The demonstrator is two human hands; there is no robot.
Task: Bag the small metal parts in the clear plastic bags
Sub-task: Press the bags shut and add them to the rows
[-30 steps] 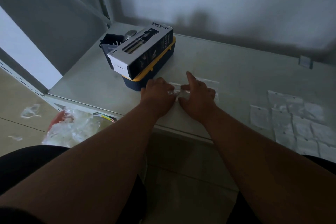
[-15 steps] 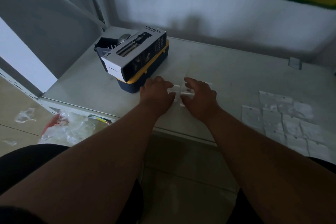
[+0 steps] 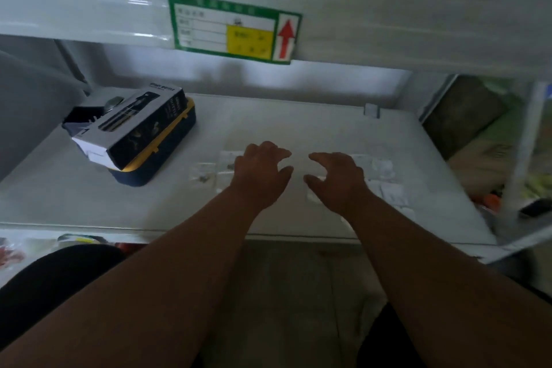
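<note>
Small clear bags lie flat on the shelf, just left of the left hand; dark metal parts show inside one. More bags lie right of the right hand. Both hands hover palm-down, fingers loosely spread and bent, gripping nothing. A boxed spray bottle rests on a blue-and-yellow case far left of the left hand.

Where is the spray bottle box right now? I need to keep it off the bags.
In the head view the spray bottle box lies at the shelf's left rear atop a blue-and-yellow case, left of the left hand.
</note>
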